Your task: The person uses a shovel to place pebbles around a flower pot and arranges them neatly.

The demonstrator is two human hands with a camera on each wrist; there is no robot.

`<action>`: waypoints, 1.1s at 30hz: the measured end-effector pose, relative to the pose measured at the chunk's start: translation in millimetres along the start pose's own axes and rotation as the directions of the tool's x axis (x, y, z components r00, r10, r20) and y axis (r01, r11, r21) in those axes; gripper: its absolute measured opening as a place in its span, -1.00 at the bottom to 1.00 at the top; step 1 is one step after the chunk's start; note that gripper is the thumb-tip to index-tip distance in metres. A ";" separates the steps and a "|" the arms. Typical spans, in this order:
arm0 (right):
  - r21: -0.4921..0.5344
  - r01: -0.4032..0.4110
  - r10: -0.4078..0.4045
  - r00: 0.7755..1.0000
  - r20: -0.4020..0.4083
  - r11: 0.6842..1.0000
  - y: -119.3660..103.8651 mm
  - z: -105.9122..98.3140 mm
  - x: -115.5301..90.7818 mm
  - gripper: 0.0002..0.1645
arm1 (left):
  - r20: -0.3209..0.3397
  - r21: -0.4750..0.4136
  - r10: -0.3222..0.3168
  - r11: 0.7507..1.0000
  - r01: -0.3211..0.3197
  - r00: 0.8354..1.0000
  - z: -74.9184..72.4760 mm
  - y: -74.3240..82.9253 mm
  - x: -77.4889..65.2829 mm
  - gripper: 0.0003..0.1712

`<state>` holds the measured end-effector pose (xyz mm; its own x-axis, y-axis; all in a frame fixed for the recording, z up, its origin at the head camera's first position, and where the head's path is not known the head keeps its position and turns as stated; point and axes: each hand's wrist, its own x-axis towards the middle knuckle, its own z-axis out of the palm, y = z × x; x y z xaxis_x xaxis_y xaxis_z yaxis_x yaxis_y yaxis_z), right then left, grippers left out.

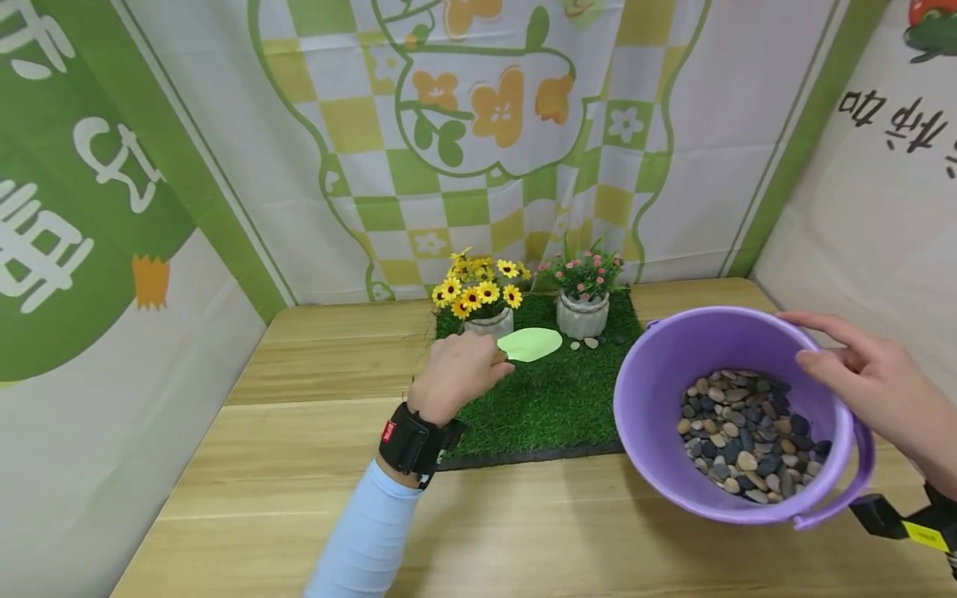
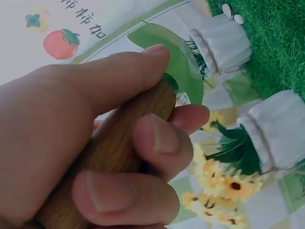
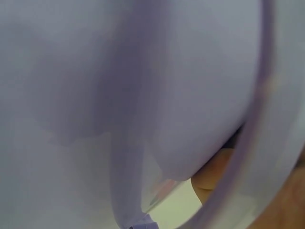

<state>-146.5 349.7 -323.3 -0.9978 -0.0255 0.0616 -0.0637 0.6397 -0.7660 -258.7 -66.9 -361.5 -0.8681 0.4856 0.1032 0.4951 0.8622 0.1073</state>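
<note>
My left hand (image 1: 459, 374) grips the brown wooden handle (image 2: 114, 131) of a small trowel, its fingers curled round it. The trowel's light green blade (image 1: 531, 344) points right, over the artificial grass mat (image 1: 538, 415) in the head view. On the right, my right hand (image 1: 871, 374) holds the rim of a purple bucket (image 1: 646, 407), thumb on the near side. The bucket tilts its mouth toward the head camera. Inside lie many grey, tan and dark pebbles (image 1: 748, 440). In the right wrist view the bucket's wall (image 3: 205, 71) fills most of the picture.
At the mat's back edge stand a white pot (image 1: 491, 322) of yellow flowers (image 1: 478, 291), partly behind the left hand, and another white pot (image 1: 583, 316) with pink flowers. Several small stones (image 1: 591, 342) lie before it. Printed cloth walls (image 1: 710, 166) surround the wooden table (image 1: 314, 432).
</note>
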 end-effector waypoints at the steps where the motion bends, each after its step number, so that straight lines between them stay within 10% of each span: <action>1: 0.000 0.002 -0.002 1.000 -0.001 1.000 0.3 -0.3 -0.4 -0.38 | -0.009 0.007 0.007 1.000 -0.007 1.000 -1.7 1.3 -1.8 -0.41; 8: 0.022 0.006 -0.006 1.000 -0.001 1.000 2.3 -3.3 -1.4 -0.38 | -0.107 0.063 0.057 0.997 -0.050 0.993 -18.0 13.7 -22.8 -0.55; 18: -0.005 0.047 -0.047 0.999 -0.005 0.999 2.5 -1.9 -0.3 -0.37 | -0.307 0.213 0.142 0.974 -0.077 0.941 -33.6 33.1 -49.8 -0.61; 33: -0.060 0.062 -0.063 0.998 -0.017 0.996 0.9 1.4 2.2 -0.35 | -0.249 0.190 0.212 0.967 -0.167 0.945 -46.7 54.4 -60.6 -0.63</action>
<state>-148.8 349.1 -324.7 -0.9912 -0.0529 0.1211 -0.1245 0.6815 -0.7212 -177.5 -56.2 -315.8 -0.7061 0.6061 0.3662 0.6170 0.7803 -0.1017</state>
